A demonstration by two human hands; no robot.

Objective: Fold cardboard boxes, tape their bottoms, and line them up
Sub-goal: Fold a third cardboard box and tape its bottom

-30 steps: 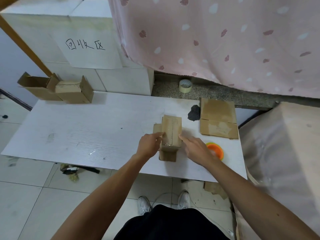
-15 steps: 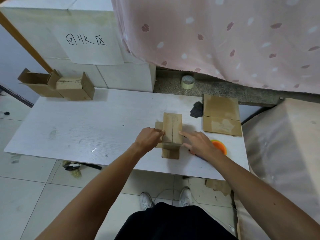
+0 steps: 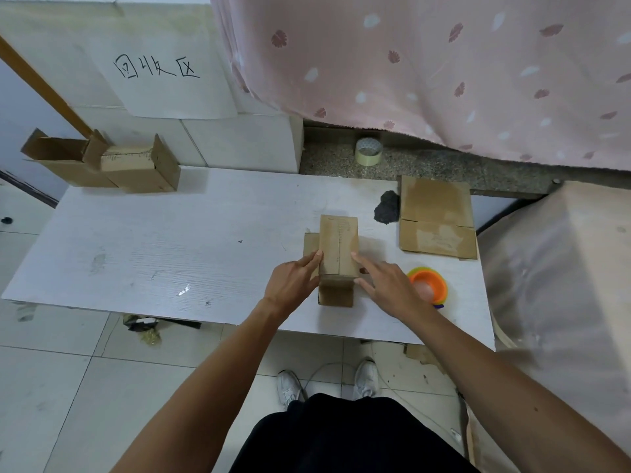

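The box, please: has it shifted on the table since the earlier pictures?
No. The box sits at the same spot, left of the flat cardboard sheet.

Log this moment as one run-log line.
left hand: touches box | right hand: touches box | boxes: far left

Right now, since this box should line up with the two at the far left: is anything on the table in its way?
Nothing visible does. The table between the box and the two boxes at far left shows only scuffs; the flat cardboard and orange dispenser lie to the right, off that path.
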